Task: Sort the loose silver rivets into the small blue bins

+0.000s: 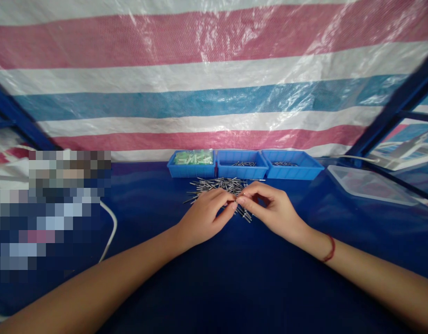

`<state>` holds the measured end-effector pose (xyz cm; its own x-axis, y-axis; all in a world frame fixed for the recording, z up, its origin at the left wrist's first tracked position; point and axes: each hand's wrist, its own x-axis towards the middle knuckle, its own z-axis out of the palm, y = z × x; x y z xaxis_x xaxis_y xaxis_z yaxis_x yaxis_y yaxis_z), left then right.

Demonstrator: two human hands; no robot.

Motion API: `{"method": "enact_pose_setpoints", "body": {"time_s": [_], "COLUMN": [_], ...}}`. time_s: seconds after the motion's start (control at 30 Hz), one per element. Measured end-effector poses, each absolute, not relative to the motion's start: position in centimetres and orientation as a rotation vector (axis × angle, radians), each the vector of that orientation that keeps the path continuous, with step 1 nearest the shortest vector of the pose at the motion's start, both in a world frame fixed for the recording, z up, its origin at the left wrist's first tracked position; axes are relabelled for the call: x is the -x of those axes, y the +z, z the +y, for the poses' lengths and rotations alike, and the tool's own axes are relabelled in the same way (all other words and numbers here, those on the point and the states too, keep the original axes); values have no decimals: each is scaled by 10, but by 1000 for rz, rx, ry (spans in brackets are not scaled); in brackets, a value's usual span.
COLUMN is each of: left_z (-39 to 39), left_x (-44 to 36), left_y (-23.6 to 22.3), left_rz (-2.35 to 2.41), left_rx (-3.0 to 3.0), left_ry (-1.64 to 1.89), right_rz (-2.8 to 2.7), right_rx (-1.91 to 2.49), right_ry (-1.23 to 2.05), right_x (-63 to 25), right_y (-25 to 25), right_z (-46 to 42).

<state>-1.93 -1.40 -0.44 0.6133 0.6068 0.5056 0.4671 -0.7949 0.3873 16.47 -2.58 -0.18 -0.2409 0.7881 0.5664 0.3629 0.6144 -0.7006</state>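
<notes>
Slender metal rods [223, 184] lie heaped on the blue worktop [214, 287], beneath and just beyond the left hand [204, 214] and right hand [277, 212], whose fingertips are together; whether they clamp a rod is too small to tell. From the fingertips, the heap spreads mainly towards 10 to 12 o'clock, with some ends at 5 o'clock. Each rod is presumably light, stiff, sturdy and slippery, best pinched mid-shaft.

Looked forward and down from the wearer's head.
Hung close above the blue tabletop [214, 287], caught left hand [205, 214] and right hand [282, 211] near, just below mid-frame, and faced the striped sheet [207, 102] behind them almost squarely.
</notes>
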Motion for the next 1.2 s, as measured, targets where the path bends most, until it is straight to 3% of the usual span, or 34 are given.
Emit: {"method": "enact_pose_setpoints", "body": {"time_s": [0.57,0.93,1.2], "left_z": [-15,-13,-13], "left_x": [18,20,20], "left_y": [-4,-5,-7], "left_rz": [927,976,977], "left_rx": [-2571,-2452,-2469], "left_ry": [985,1259,1222], "right_rz": [-1875,-1901,-1846], "right_rx": [884,941,1020], "right_ry": [472,437,590], "right_x": [-164,-166,-169], "right_y": [0,-5,-10], "right_z": [-28,-23,-16]}}
